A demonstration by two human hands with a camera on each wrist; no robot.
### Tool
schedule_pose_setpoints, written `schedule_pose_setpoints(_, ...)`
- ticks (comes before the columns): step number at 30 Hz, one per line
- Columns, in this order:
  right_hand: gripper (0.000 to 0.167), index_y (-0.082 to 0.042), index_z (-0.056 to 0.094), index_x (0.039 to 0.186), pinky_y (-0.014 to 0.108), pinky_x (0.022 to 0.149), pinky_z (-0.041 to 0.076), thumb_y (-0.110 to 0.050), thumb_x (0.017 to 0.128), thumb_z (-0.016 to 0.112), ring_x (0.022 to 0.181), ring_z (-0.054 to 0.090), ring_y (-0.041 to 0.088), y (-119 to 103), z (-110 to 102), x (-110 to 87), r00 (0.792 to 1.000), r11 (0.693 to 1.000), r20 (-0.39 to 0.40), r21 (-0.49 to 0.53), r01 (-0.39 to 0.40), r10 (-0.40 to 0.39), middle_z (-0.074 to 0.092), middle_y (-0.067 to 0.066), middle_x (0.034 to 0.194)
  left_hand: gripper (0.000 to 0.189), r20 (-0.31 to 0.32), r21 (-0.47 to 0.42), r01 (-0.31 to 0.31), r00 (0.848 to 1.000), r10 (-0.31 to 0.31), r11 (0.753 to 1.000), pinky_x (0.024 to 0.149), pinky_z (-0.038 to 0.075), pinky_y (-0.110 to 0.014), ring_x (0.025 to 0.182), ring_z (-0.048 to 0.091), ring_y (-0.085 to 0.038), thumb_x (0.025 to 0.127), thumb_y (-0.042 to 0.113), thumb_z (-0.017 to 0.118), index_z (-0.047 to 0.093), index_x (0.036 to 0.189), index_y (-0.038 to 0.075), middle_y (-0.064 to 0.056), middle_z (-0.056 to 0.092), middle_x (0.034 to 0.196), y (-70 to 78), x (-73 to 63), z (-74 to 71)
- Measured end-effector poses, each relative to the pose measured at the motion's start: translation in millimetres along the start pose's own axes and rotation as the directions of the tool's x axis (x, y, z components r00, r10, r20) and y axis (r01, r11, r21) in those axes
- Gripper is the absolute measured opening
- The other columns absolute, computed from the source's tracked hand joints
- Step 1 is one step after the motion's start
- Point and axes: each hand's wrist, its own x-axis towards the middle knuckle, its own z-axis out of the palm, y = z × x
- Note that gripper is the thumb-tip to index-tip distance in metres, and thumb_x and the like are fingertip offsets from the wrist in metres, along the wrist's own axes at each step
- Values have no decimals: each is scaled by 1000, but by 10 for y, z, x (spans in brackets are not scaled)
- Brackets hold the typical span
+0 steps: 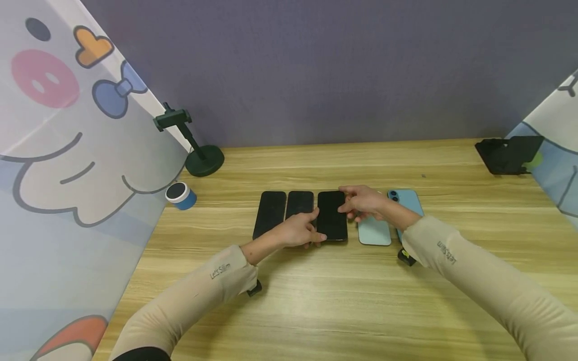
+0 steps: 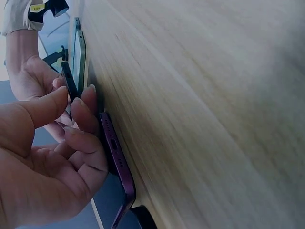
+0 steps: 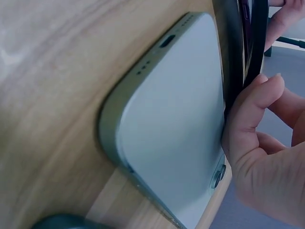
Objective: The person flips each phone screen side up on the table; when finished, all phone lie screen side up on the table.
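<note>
Between hands (image 1: 296, 230) (image 1: 365, 200), black phone (image 1: 331, 218) gripped by edges; little side room.

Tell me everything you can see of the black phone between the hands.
The black phone is a thin rectangular slab with rounded corners, its glossy-looking, unlit face up. Between a dark phone and a pale green phone, it looks raised off the table in the wrist views. The left hand grips its near left corner, the right hand its right edge. Its back is hidden.

From head we look forward-down at the table (image 1: 316, 306); wrist cams sit low, close, rolled sideways, sharing the black phone (image 1: 331, 215).
</note>
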Motion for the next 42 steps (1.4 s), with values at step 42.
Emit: schedule_pose_setpoints(42,71,-7,24,160,30,56,53,-19,100,61,69,58,18,-37,-38,19,998,964,-12,-263,52,-58,61,14,111,90,-187,668,74,980,70,741,59,45,-28,88,53,-19,87,68,64,34,158,22,-9,56,114,52,-87,194)
